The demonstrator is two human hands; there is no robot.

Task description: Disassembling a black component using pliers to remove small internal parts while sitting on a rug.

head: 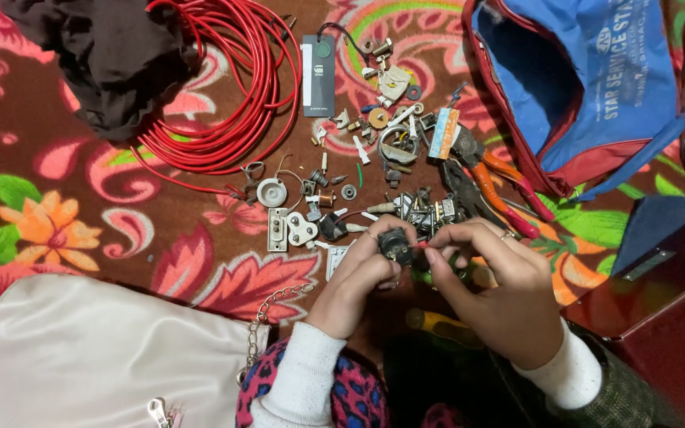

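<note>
We see the left hand (362, 273) pinching a small black electrical part (395, 244) between thumb and fingers, fingers closed around it; the part sits at centre frame, lifted just above the floral carpet (105, 230); the right hand (501, 289) meets it from the other side, fingertips drawn together on a thin red-tipped bit (422, 246) touching the part; whether that bit is a wire or a tool, we cannot tell. Just beyond the hands: a scatter of small hardware (374, 158), screws, washers, white plug pieces; orange-handled pliers (495, 184) lie to the right of the scatter; a red wire coil (227, 87) farther up on the left, a dark cloth (109, 55) overlapping it; a blue bag (588, 87) open at top right; a cream handbag (81, 357) with chain at lower left; a dark red box (660, 317) at lower right.
</note>
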